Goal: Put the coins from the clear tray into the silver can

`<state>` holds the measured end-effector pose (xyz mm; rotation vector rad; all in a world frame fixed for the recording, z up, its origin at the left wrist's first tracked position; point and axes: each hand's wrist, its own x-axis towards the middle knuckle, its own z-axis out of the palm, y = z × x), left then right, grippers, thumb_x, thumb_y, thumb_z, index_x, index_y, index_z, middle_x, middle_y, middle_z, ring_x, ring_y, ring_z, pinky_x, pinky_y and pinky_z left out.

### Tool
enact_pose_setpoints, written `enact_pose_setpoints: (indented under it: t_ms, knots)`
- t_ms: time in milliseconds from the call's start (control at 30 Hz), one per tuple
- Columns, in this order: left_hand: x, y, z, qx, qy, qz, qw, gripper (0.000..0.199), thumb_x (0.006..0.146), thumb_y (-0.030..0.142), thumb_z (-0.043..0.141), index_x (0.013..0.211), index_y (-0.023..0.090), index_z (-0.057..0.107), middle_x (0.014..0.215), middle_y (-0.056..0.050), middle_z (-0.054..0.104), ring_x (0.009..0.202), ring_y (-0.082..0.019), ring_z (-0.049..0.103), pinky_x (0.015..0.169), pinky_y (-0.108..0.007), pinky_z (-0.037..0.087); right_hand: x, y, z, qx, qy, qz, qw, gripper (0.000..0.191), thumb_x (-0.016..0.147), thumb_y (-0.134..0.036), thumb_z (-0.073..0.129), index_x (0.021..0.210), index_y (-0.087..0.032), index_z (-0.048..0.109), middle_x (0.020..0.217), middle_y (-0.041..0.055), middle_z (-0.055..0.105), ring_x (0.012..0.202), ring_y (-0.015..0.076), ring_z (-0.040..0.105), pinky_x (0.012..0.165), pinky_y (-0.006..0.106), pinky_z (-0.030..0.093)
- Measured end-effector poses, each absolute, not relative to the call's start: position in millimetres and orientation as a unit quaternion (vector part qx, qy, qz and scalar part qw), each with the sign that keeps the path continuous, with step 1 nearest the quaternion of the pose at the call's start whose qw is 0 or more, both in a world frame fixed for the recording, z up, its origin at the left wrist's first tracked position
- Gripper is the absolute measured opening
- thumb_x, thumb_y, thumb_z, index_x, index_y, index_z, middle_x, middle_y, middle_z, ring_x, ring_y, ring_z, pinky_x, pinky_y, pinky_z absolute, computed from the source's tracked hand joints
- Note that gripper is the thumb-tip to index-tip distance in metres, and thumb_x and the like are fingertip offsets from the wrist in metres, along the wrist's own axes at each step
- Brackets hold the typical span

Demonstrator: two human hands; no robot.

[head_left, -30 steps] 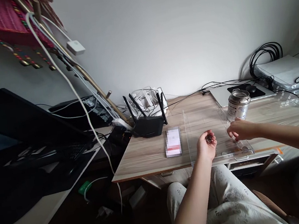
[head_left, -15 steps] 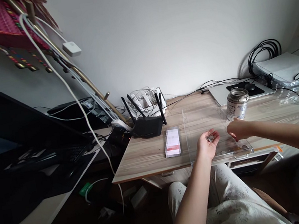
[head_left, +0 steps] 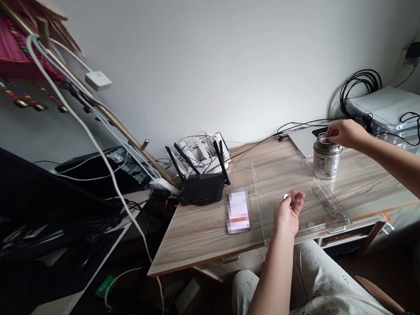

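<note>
My left hand (head_left: 290, 213) is palm up over a clear plastic tray (head_left: 272, 179), with its fingers partly curled around several coins (head_left: 287, 196). To the right stands a silver tin can (head_left: 327, 161) with printing on its side, upright on the desk beside the tray. My right hand (head_left: 345, 134) is over the can's top, fingers pinched together at the lid. What those fingertips hold, if anything, is hidden. More coins (head_left: 310, 225) lie in the tray along its near edge and right side.
A phone (head_left: 238, 211) lies left of the tray, with a black router (head_left: 203, 187) behind it. Stacked clear trays with paper (head_left: 391, 104) and coiled black cable (head_left: 359, 87) sit at the right. A white cable (head_left: 103, 157) hangs at left. The wooden desk (head_left: 190, 239) has its edge near my knees.
My right hand has risen from the tray's right side to the top of the can. My left hand stays over the tray with the coins. The view has shifted slightly.
</note>
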<state>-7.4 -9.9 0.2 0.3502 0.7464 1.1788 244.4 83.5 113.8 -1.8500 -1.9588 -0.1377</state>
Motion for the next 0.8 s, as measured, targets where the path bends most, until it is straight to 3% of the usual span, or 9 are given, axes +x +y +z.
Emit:
enact_pose_setpoints:
  t_ms: [67,167,300,467,800]
  knots:
    - [-7.2,-11.0,0.7,0.198,0.350,0.529,0.747,0.014,0.080,0.010,0.045,0.085,0.007,0.058,0.071,-0.011,0.064,0.059,-0.011,0.061,0.049,-0.017,0.046,253.9,94.6,109.7,-0.675,-0.709,-0.033,0.201,0.015,0.067,-0.032,0.058,0.072,-0.020,0.065,0.075,0.0037,0.067,0.066,0.0159,0.056,0.053,0.024,0.037]
    - [-7.5,-11.4,-1.0,0.253,0.351,0.495,0.753,0.019,0.081,0.021,0.049,0.086,0.007,0.060,0.061,-0.005,0.059,0.039,-0.003,0.045,0.034,-0.013,0.028,253.5,102.5,104.6,-0.674,-0.713,-0.036,0.190,0.016,0.067,-0.033,0.057,0.073,-0.020,0.066,0.076,0.0037,0.067,0.066,0.0158,0.056,0.052,0.024,0.036]
    - [-8.6,-10.7,-3.3,0.298,0.324,0.453,0.775,0.031,0.080,0.037,0.051,0.085,0.008,0.061,0.053,0.001,0.050,0.031,0.001,0.024,0.031,-0.015,0.009,249.5,107.1,106.7,-0.680,-0.710,-0.047,0.178,0.017,0.064,-0.034,0.058,0.071,-0.021,0.066,0.077,0.0036,0.067,0.066,0.0166,0.056,0.050,0.025,0.035]
    - [-8.9,-9.0,-3.3,0.273,0.329,0.445,0.787,0.039,0.080,0.045,0.048,0.067,0.009,0.057,0.045,0.007,0.034,0.031,0.000,0.016,0.032,-0.016,0.004,257.7,114.6,106.2,-0.653,-0.737,-0.008,0.173,0.019,0.063,-0.034,0.059,0.071,-0.019,0.066,0.072,0.0037,0.066,0.063,0.0148,0.055,0.053,0.023,0.037]
    - [-10.2,-3.9,-6.8,0.225,0.321,0.408,0.825,0.020,0.079,0.028,0.043,0.067,0.013,0.049,0.047,0.007,0.031,0.033,-0.001,0.017,0.033,-0.016,0.006,270.0,120.7,101.8,-0.655,-0.732,-0.013,0.187,0.016,0.061,-0.031,0.061,0.067,-0.018,0.066,0.070,0.0027,0.066,0.061,0.0140,0.055,0.052,0.022,0.036]
